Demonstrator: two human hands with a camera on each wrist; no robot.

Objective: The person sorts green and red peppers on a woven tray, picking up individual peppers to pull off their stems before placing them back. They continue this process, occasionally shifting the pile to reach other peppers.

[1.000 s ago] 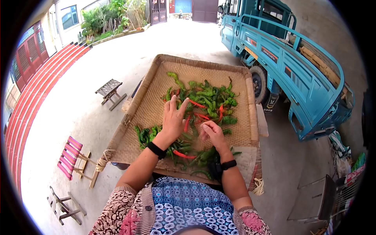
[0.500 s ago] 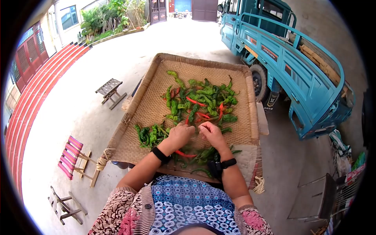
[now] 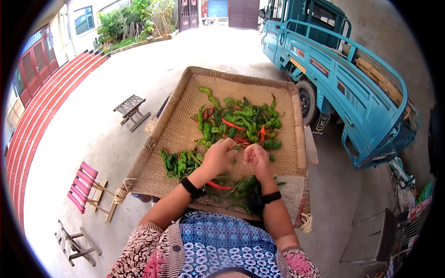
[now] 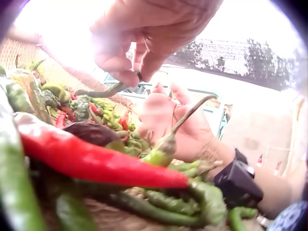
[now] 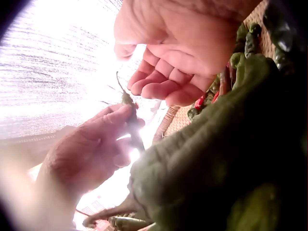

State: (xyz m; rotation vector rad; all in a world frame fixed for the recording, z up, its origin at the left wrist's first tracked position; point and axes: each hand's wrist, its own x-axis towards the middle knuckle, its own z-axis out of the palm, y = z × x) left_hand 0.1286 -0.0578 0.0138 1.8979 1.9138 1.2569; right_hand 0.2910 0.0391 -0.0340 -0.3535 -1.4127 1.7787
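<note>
A blue patterned top is worn by the person, and a black band is strapped round the right wrist. Just beyond, green peppers and a red pepper are spread at the near edge of a woven tray. Over its middle, a slim green pepper is pinched near its stem end between the thumb and fingers of the left hand; this pepper is held clear of those lying below. Just beside it, the right hand is held palm inward, its grip loosely spread, the fingers slightly bent, and nothing is seen held in it. To the left, a small cluster of dark green peppers is set apart from the larger pile, in which red ones are mixed. Beyond the tray, a slatted stool is seen at left and a blue truck is parked at right. Farthest back, green plants are bordered by a low kerb.
</note>
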